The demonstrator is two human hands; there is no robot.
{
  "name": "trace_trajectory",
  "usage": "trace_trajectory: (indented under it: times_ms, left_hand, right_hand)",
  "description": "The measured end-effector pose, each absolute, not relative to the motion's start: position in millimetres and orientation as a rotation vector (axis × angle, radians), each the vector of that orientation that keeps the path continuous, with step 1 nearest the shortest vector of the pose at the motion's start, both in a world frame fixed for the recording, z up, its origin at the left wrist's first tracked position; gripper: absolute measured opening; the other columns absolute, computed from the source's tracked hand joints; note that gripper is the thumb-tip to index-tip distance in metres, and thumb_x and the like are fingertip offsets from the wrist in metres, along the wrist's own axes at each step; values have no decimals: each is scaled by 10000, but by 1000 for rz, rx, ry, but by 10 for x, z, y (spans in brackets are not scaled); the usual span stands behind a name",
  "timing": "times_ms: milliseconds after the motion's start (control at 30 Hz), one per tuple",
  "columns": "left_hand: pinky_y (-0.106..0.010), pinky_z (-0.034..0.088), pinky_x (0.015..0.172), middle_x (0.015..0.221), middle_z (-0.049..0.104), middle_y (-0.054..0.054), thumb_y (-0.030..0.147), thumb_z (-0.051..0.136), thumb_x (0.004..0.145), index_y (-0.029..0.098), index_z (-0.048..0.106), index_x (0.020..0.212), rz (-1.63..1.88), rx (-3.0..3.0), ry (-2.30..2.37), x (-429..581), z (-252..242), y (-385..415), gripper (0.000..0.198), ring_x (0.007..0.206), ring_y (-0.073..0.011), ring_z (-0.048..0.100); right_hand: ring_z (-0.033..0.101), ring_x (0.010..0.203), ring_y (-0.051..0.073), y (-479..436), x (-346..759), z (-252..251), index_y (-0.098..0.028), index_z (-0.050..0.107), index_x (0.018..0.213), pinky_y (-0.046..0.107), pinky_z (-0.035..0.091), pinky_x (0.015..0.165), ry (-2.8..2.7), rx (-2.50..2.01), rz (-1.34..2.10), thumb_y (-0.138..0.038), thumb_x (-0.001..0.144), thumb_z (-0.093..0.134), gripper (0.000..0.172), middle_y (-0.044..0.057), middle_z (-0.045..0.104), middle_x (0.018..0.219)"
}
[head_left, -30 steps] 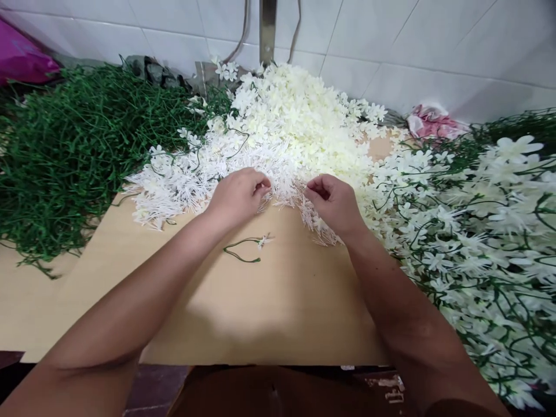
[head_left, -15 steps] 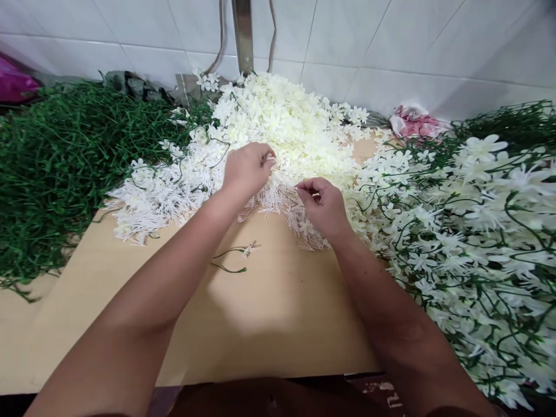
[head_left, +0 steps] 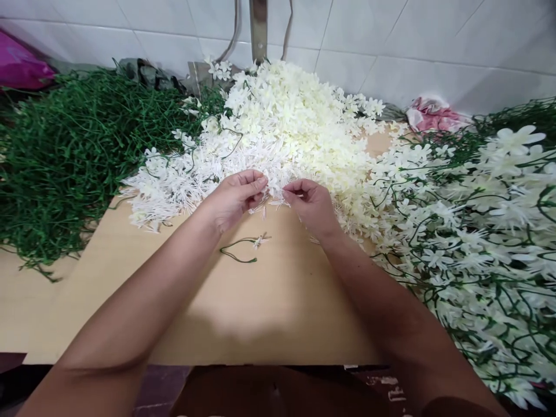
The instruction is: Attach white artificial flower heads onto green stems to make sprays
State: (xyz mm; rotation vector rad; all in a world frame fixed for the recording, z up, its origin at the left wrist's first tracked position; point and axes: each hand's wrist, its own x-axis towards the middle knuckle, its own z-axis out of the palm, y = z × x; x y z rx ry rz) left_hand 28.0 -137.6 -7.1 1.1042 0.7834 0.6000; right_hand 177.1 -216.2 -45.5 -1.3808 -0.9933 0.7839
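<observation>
My left hand (head_left: 241, 196) is closed in a pinch at the near edge of the flower pile, with a white artificial flower head (head_left: 271, 182) at its fingertips. Close by on the right, my right hand (head_left: 311, 207) is also pinched; whatever is between its thumb and forefinger is too small to make out. Behind both hands rises a heap of loose cream-white flower heads (head_left: 299, 116). White thread-like stamens (head_left: 174, 191) lie along its left front. On the board in front of my hands rests a green stem (head_left: 237, 255) bearing a small white stamen tuft.
Green plastic stems (head_left: 95, 127) form a big pile on the left. Assembled white flowers on green stems (head_left: 452, 255) are heaped at right. A tan board (head_left: 260, 295) covers the table. Against the tiled wall (head_left: 360, 35) lie a red-and-white cloth (head_left: 436, 116) and a magenta bag (head_left: 21, 61).
My left hand has drawn back from the heap toward me, turning its thumb side up. The right hand has shifted slightly left, so the fingertips are closer together. The camera view has moved a little.
</observation>
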Motion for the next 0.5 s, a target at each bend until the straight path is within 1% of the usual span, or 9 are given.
trace_trajectory:
  times_ms: [133,367,500]
  left_hand:
    - [-188,324,491,534,466,58,252,807,641,147,579,702,584,1036,789,254,-153,-1445,258,490,-44,419]
    - [-206,356,531,561,518,43,281,807,635,153,585,712,610,993,766,251,-207,-1492,268,520,-55,446]
    - [-205,357,524,566,527,36,282,818,611,154,580,693,593,968,763,254,-221,-1495,282,524,-58,447]
  right_hand:
    - [574,655,114,-2164,1710,-457,-188,662,737,289,485,662,-981,-1355,892,-320,672,733,163,-11,649,697]
    - [599,690,122,-2174,1636,-409,-198,662,714,300,507,713,-998,-1312,947,-373,642,791,229,-8,670,702]
    - [606,699,122,-2184,1621,-418,-202,663,715,302,512,734,-963,-1264,1007,-404,622,813,268,-7,682,719]
